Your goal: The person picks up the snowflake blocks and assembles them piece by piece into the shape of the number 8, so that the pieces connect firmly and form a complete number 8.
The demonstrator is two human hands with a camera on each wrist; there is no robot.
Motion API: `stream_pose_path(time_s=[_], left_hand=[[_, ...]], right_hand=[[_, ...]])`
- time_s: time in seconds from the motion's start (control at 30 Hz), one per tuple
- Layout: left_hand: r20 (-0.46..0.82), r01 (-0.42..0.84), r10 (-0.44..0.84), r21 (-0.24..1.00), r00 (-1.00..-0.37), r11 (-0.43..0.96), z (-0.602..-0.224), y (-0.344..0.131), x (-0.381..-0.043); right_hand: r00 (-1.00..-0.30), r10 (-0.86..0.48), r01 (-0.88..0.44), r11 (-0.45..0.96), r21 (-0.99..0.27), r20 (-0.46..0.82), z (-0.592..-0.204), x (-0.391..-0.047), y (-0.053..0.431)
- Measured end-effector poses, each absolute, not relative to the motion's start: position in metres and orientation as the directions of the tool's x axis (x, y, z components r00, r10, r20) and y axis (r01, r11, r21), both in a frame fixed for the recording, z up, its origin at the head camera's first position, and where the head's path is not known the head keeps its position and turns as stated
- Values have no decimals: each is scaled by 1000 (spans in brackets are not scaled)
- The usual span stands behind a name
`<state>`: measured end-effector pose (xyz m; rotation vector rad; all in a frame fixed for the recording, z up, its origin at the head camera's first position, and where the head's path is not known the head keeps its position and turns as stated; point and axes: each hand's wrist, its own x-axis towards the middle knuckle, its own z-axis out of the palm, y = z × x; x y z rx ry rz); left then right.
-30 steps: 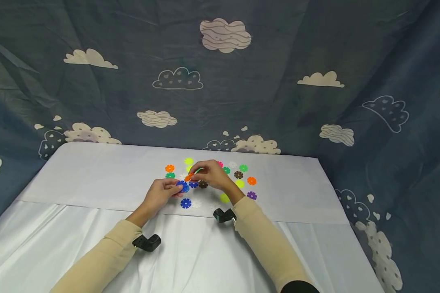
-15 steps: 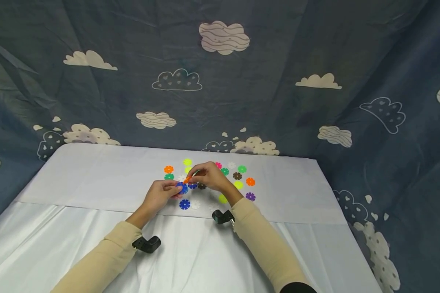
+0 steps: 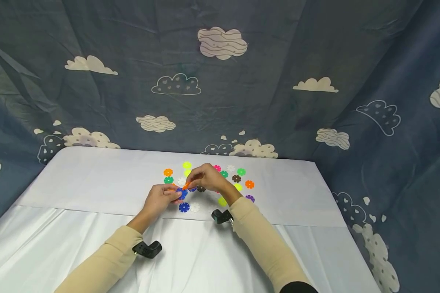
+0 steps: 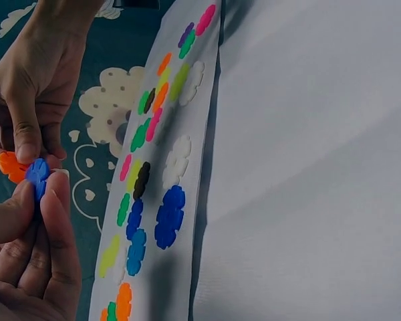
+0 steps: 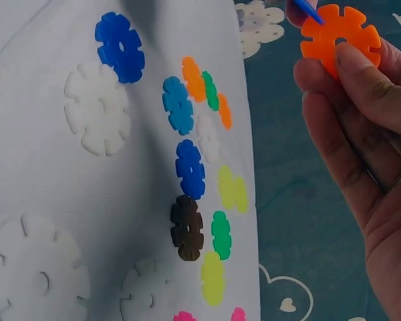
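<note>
Between the thumb and fingers of my left hand (image 3: 159, 200) is a blue notched snowflake disc (image 4: 37, 178), held up above the table. My right hand (image 3: 206, 178) pinches an orange snowflake disc (image 5: 341, 39) by thumb and fingers. The orange disc's edge meets the blue disc's edge at an angle, notch area against notch area, as the right wrist view shows. Below the hands lie a dark blue disc (image 3: 184, 207) and a white disc (image 3: 194, 207). A brown disc (image 5: 187, 229) and another blue disc (image 5: 190, 169) rest on the table under my right hand.
Several more snowflake discs in green, yellow, pink, orange and purple are scattered on the white-covered table (image 3: 106, 179), among them an orange one (image 3: 249, 184) at the right. A dark curtain (image 3: 249, 114) printed with clouds hangs behind the table's far edge.
The orange disc has turned more edge-on and come down against the blue disc. My right hand has shifted slightly toward the left hand. The whole head view has tilted slightly up.
</note>
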<state>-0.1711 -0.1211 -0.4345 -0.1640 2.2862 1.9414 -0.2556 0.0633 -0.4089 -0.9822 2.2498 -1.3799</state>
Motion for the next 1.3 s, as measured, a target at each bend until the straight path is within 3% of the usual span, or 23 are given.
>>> stream_pose_path(time_s=[0.63,1.07,1.3], left_hand=[[-176,-182,-61,976,-983,120,-429,-110,-162],[-241,-197,259,963,-935,183,-432,-129,-168],[-239,-190,276,963,-931,194,-434,-127,-175]], right_hand=[[-656,-728,-573,309,-759,199,-398,-242,62],[-594,-794,-585,318,-746,127,-408,-246,64],[-569,-808,-622,302,-722,153,-407,-244,61]])
